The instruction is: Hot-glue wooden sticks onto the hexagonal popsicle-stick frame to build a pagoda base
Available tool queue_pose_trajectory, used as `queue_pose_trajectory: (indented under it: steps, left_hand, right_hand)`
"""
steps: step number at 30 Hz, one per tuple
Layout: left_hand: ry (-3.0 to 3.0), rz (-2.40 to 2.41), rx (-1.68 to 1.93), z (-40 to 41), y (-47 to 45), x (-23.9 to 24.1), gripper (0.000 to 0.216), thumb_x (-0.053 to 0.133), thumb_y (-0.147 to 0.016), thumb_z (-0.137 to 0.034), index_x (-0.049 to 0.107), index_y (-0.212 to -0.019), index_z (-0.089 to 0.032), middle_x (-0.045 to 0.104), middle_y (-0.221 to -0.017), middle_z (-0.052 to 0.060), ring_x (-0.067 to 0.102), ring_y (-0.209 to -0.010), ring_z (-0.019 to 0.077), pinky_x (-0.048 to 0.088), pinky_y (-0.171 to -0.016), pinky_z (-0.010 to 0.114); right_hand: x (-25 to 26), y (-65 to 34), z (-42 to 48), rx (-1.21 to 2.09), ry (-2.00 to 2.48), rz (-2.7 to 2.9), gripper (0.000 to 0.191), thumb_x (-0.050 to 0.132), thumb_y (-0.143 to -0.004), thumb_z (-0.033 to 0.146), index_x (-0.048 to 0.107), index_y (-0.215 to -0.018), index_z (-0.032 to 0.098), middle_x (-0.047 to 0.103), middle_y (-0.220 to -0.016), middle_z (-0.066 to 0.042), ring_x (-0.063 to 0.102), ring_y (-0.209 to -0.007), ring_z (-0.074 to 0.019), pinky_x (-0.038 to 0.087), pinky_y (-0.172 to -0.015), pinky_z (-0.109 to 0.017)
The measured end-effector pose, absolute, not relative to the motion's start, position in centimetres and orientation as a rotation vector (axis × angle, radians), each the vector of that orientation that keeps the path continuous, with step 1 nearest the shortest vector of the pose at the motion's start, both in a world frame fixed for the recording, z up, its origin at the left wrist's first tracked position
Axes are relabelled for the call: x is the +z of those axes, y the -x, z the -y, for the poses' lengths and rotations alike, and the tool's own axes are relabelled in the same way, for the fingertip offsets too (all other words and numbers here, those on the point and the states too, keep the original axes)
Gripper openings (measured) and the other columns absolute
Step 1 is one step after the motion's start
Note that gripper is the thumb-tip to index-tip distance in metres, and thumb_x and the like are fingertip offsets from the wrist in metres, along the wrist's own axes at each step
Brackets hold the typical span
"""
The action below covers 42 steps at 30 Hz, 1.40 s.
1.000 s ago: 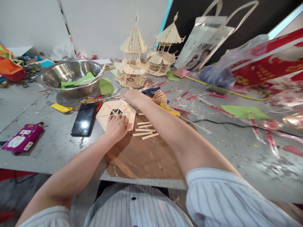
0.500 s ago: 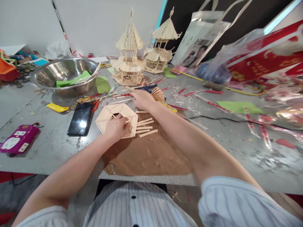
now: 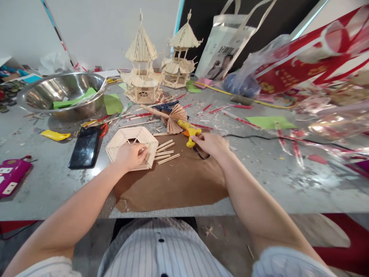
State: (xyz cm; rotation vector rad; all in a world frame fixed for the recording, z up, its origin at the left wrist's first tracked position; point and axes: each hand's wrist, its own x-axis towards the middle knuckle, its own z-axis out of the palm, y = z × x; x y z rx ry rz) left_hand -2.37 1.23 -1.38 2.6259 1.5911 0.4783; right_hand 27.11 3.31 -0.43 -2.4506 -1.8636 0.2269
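My left hand rests over an eight-sided panel of thin wooden sticks with a hole in its middle. Its fingers are pinched together, and what they hold, if anything, is hidden. Several short sticks lie at the panel's right edge on brown paper. In my right hand is the rear of a yellow hot glue gun, whose nozzle end points to the upper left. Just behind the gun sits a pleated brown fan.
Two stick pagodas stand at the back. To the left are a metal bowl, a phone, a yellow cutter and a purple case. A black cord, green paper and plastic wrapping lie right.
My right hand has come back from the sticks near the pagodas, moved right and closed on the glue gun. My left hand stays on the panel. The view has shifted slightly right.
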Motion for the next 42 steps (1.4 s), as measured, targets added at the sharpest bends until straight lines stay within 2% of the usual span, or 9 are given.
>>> queue_pose_trajectory:
  steps: [4,7,11,18,24,27,35,37,42]
  left_hand:
    - [-2.670,-1.535,0.474,-1.5,2.7,-1.5,0.033,0.041,-0.084,-0.040,0.067,-0.092,-0.020,0.069,-0.075,0.004,0.062,-0.066,0.0161,0.042,-0.064,0.026]
    - [-2.700,-1.528,0.474,-1.6,2.9,-1.5,0.034,0.040,-0.084,-0.039,0.067,-0.091,-0.020,0.070,-0.075,0.004,0.062,-0.065,0.0160,0.042,-0.063,0.026]
    - [-2.735,-1.532,0.496,-1.6,3.0,-1.3,0.034,0.039,-0.084,-0.039,0.067,-0.091,-0.020,0.070,-0.073,0.004,0.061,-0.063,0.0156,0.041,-0.062,0.026]
    - [-2.872,-1.371,0.476,-1.8,3.1,-1.4,0.034,0.040,-0.083,-0.039,0.066,-0.092,-0.019,0.069,-0.073,0.004,0.061,-0.065,0.0159,0.042,-0.065,0.028]
    - [-2.938,-1.303,0.372,-2.1,3.5,-0.9,0.038,0.039,-0.083,-0.043,0.066,-0.094,-0.019,0.068,-0.067,0.004,0.061,-0.062,0.0166,0.043,-0.065,0.029]
    - [-2.963,-1.331,0.309,-2.3,3.7,-0.5,0.040,0.038,-0.083,-0.045,0.067,-0.093,-0.019,0.068,-0.067,0.005,0.061,-0.063,0.0180,0.042,-0.063,0.030]
    - [-2.897,-1.291,0.228,-3.1,5.0,0.2,0.038,0.038,-0.083,-0.043,0.070,-0.093,-0.025,0.071,-0.082,0.003,0.063,-0.073,0.0168,0.041,-0.064,0.026]
    - [-2.864,-1.354,0.210,-3.4,5.4,0.5,0.038,0.039,-0.083,-0.044,0.070,-0.094,-0.025,0.071,-0.085,0.003,0.063,-0.074,0.0169,0.041,-0.064,0.026]
    - [-2.740,-1.513,0.145,-3.8,5.9,0.9,0.043,0.038,-0.082,-0.049,0.067,-0.102,-0.024,0.070,-0.085,0.003,0.062,-0.072,0.0174,0.039,-0.061,0.025]
  right_hand:
    - [-2.1,-26.7,-5.0,0.283,2.339,1.860,0.060,0.039,-0.069,0.069,0.065,-0.088,0.018,0.066,-0.092,-0.015,0.061,-0.087,-0.0284,0.044,-0.068,-0.036]
    - [-2.9,-26.8,-5.6,0.413,2.220,1.697,0.034,0.056,-0.064,0.049,0.062,-0.074,0.016,0.065,-0.074,-0.011,0.062,-0.072,-0.0240,0.043,-0.058,-0.030]
    - [-3.2,-27.1,-5.3,0.917,1.915,1.224,0.011,0.057,-0.061,0.024,0.055,-0.067,0.016,0.050,-0.044,0.001,0.049,-0.038,-0.0115,0.034,-0.039,-0.021]
    - [-2.3,-27.2,-4.5,1.159,1.552,0.789,0.012,0.053,-0.066,0.017,0.042,-0.063,0.019,0.042,-0.039,0.007,0.042,-0.032,-0.0083,0.032,-0.032,-0.019]
    - [-1.9,-27.2,-4.3,1.268,1.370,0.687,0.007,0.051,-0.065,0.014,0.045,-0.064,0.017,0.048,-0.050,0.005,0.051,-0.043,-0.0072,0.040,-0.039,-0.017]
    - [-2.1,-27.0,-4.2,1.192,1.200,0.677,0.014,0.056,-0.062,0.013,0.045,-0.069,0.019,0.047,-0.053,0.007,0.052,-0.046,-0.0067,0.045,-0.046,-0.019]
    - [-1.9,-26.3,-3.6,1.190,1.088,0.765,0.017,0.061,-0.062,0.021,0.044,-0.063,0.018,0.044,-0.053,0.007,0.050,-0.047,-0.0061,0.048,-0.050,-0.020]
    - [-1.7,-25.9,-3.1,1.282,1.073,0.832,0.014,0.060,-0.062,0.019,0.050,-0.071,0.017,0.054,-0.061,0.003,0.054,-0.051,-0.0082,0.049,-0.051,-0.022]
    - [-0.9,-24.2,-1.2,1.662,0.931,1.028,0.033,0.057,-0.064,0.014,0.053,-0.097,0.019,0.066,-0.096,-0.006,0.065,-0.068,-0.0157,0.053,-0.055,-0.027]
